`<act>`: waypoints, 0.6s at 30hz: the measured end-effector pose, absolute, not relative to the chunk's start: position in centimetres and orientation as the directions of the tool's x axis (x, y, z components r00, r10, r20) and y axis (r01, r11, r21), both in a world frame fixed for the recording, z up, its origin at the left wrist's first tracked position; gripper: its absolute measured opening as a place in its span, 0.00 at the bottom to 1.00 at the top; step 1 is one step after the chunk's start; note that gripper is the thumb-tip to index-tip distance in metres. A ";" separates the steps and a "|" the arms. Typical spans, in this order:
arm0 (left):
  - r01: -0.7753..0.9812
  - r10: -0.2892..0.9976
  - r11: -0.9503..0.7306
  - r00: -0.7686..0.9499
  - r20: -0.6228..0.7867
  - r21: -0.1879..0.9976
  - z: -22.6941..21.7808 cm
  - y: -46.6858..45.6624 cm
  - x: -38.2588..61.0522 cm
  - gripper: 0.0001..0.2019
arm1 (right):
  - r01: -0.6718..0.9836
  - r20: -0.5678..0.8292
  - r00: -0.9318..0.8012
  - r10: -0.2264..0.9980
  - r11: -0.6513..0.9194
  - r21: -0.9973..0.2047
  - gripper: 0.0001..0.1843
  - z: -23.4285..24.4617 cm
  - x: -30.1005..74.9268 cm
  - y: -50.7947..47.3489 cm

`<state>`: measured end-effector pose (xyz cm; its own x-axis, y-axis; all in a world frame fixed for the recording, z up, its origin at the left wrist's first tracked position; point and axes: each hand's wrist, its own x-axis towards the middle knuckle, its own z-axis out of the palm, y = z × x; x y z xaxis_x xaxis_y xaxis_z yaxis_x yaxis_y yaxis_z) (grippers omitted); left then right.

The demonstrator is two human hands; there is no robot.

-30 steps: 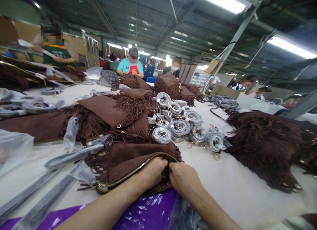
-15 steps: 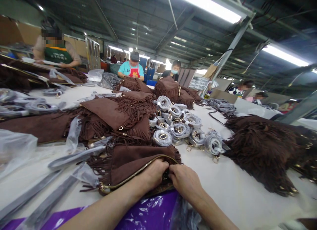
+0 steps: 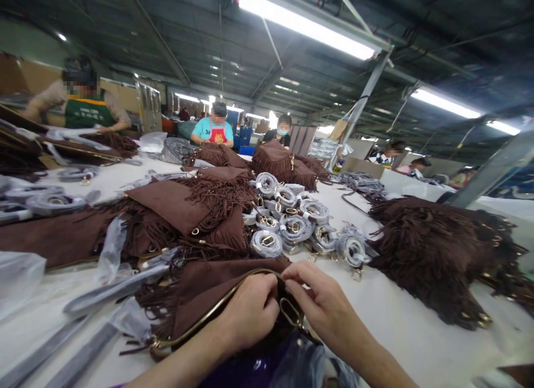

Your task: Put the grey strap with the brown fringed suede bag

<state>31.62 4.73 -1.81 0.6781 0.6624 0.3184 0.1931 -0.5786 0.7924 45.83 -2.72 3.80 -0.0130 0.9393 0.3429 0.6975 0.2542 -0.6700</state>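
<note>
A brown suede fringed bag (image 3: 200, 293) with a gold zipper lies on the table right in front of me. My left hand (image 3: 248, 313) is closed on the bag's upper edge beside the zipper end. My right hand (image 3: 323, 304) pinches the same corner, fingers curled, next to a gold metal ring (image 3: 290, 313) on the bag. Both hands meet at that corner. Purple plastic film (image 3: 250, 371) lies under my forearms.
More brown fringed bags (image 3: 187, 210) are heaped ahead and a dark pile (image 3: 434, 249) sits to the right. Several coiled straps wrapped in grey film (image 3: 292, 226) lie in the middle of the white table (image 3: 400, 315). Wrapped straps lie at left. Other people work at the far side.
Both hands have lifted the bag's corner up and toward me, and the gold ring now shows between them. The view has tilted upward a little.
</note>
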 end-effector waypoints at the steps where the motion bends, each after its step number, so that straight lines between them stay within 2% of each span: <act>1: 0.135 0.690 -0.497 0.661 0.295 0.857 -1.5 4.6 31.7 0.05 | 0.613 0.315 0.023 0.949 0.235 -0.754 0.09 3.5 45.5 -2.4; 4: -0.027 0.755 -0.116 0.647 0.106 0.993 -1.3 4.8 31.8 0.02 | 0.257 0.175 0.097 0.980 0.146 -0.956 0.12 2.5 45.0 -1.2; 6: -0.109 0.764 0.124 0.645 -0.025 0.986 -1.3 5.5 31.8 0.03 | 0.065 0.103 0.114 0.988 0.096 -0.993 0.17 1.8 45.2 -0.4; 8: -0.197 0.759 0.280 0.645 -0.090 0.940 -1.2 6.1 31.6 0.05 | -0.021 0.061 0.115 0.991 0.064 -0.998 0.20 1.3 45.7 0.0; 11: -0.265 0.736 0.385 0.666 -0.120 0.884 -0.9 6.7 31.3 0.09 | -0.070 0.032 0.100 0.994 0.039 -0.997 0.15 0.9 46.4 0.0; 14: -0.215 0.677 0.394 0.725 -0.124 0.893 -0.9 6.8 31.5 0.10 | -0.163 0.015 0.094 0.995 0.030 -0.986 0.08 0.8 46.8 -0.4; 18: -0.175 0.683 0.370 0.717 -0.139 0.912 -1.6 6.7 31.9 0.09 | -0.293 0.007 0.065 0.998 0.026 -0.956 0.13 0.3 46.8 -0.5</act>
<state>31.87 6.69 -1.57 0.7167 0.6833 -0.1395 -0.1753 0.3701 0.9123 46.79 -0.53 0.33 0.0645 0.9979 0.0074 -0.2930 0.0261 -0.9557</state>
